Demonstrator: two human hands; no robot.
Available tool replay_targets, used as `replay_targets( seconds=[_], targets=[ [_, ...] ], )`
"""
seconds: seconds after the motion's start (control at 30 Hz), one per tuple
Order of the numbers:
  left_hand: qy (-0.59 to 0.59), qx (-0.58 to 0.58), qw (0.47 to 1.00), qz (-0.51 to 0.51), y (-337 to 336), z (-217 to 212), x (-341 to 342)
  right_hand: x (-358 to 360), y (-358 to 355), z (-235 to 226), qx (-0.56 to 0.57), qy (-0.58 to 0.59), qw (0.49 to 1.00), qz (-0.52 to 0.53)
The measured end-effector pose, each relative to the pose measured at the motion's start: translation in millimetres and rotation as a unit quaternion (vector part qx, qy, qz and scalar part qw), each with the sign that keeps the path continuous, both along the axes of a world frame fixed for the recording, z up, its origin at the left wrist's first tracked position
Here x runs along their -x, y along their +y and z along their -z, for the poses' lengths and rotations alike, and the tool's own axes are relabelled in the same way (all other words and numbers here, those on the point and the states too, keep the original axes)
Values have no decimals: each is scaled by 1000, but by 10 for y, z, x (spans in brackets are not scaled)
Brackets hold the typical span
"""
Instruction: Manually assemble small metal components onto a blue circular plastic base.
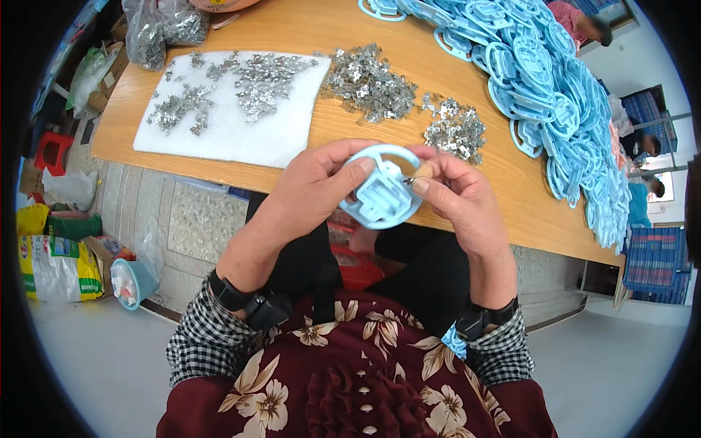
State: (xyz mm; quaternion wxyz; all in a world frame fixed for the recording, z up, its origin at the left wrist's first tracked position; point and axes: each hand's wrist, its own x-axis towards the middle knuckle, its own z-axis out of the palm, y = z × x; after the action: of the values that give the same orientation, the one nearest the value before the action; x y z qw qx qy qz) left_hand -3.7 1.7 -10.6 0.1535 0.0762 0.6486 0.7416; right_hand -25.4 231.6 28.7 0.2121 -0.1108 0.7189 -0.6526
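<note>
Above my lap, at the table's near edge, I hold a light blue oval plastic part (385,196) with a molded inner frame. My left hand (310,182) grips its left side, thumb lying across the rim. On the opposite side my right hand (460,193) is closed, thumb and forefinger pinching a small metal piece (410,179) against the part's inner frame; its exact shape is too small to tell. Beyond my hands lie two piles of small metal clips, a larger pile (371,84) and a smaller pile (454,131).
A white foam sheet (226,139) carries more scattered clips. A large heap of blue plastic parts (540,80) covers the table's right side. Clear bags of metal pieces (146,36) stand at the far left. On the floor are a light blue bin (139,281) and sacks (58,266).
</note>
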Motion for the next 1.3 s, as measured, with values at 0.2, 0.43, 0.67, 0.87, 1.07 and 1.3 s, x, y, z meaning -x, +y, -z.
replay_targets(
  seconds=[0.2,0.43,0.67,0.87,1.07,1.3],
  targets=[
    [-86,-105,985,-103,-1,-22,34,-20,53,171,81,-147,985,30],
    [44,114,985,-123,53,194,69,-175,-142,281,2,73,989,131],
    [40,220,969,-102,61,156,144,-63,-237,201,-173,201,963,44],
    [39,220,969,-107,60,118,144,-10,-344,211,-265,282,922,20],
    [64,241,963,-103,56,216,158,-90,-483,178,-365,402,839,31],
    [41,227,968,-100,41,159,140,-137,-434,173,-324,394,860,16]
  ],
)
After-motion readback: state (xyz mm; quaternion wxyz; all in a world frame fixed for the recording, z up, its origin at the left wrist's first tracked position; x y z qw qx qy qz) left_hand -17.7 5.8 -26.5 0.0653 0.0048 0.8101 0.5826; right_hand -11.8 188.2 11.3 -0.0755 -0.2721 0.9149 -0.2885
